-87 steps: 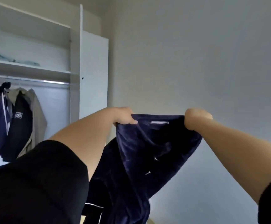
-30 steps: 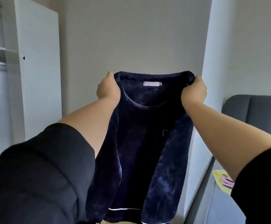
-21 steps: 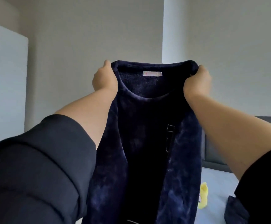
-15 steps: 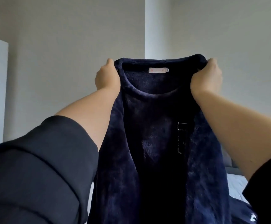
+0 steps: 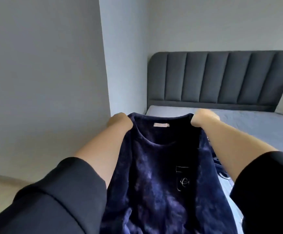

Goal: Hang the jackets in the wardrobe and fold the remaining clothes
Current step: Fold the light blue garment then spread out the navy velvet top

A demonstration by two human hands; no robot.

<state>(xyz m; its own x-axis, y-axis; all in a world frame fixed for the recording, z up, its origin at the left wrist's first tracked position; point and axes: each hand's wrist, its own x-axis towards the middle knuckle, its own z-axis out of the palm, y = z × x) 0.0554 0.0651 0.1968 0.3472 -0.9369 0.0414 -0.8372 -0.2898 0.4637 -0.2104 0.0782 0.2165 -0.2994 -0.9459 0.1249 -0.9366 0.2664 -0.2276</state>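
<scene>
The left hand (image 5: 119, 121) and the right hand (image 5: 203, 119) are each gripping a shoulder of the blue top (image 5: 162, 174), holding it up over the bed (image 5: 255, 122).

I hold the top (image 5: 156, 166) out before me — my left hand (image 5: 119, 122) at its left shoulder, my right hand (image 5: 204, 119) at its right. Behind it lies the bed (image 5: 255, 125), headboard (image 5: 221, 78) at the far end — a wall corner (image 5: 106, 65) stands to the left.

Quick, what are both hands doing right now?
Left hand: closed, gripping one shoulder of the navy fleece top.
Right hand: closed, gripping the top's other shoulder.
</scene>
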